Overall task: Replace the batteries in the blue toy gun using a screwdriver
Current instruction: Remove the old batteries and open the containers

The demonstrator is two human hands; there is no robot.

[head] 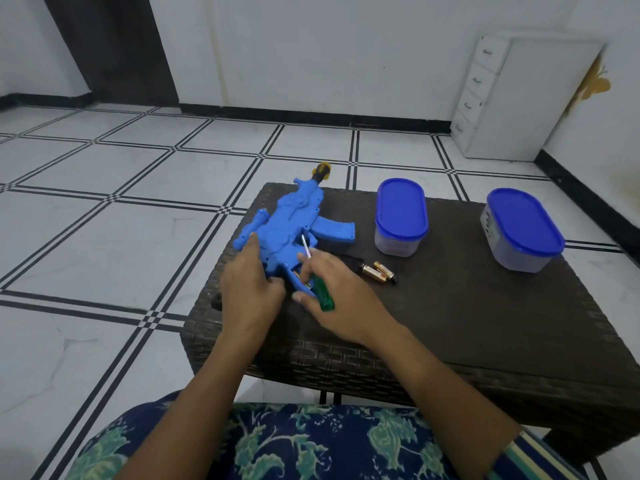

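The blue toy gun [287,225] lies flat on the far left part of the dark woven bench [467,306], its yellow-tipped muzzle pointing away from the person and jutting past the bench's far edge, its magazine sticking out to the right. At the near end of the gun, the grip area sits between the two hands, and a glimpse of something gold-coloured shows there, too hidden to tell more.

The left hand [251,289] presses down on the near left side of the gun, fingers spread over the blue body and thumb curled toward the grip; it steadies the toy rather than closing around it. The right hand [332,296] is closed around a screwdriver [313,277] with a clear green handle; the handle lies across the fingers and the metal shaft points up and away, its tip over the gun's body just near the magazine.

Just right of the right hand, close to the gun, a few loose batteries [379,271] with gold and black casings lie together on the bench. Farther right of the gun stand two clear plastic containers with blue lids: the nearer container [401,218] just beyond the batteries, the other container [523,230] well apart, toward the bench's right edge.

Beyond the gun lies a white tiled floor [138,188] with black lines.
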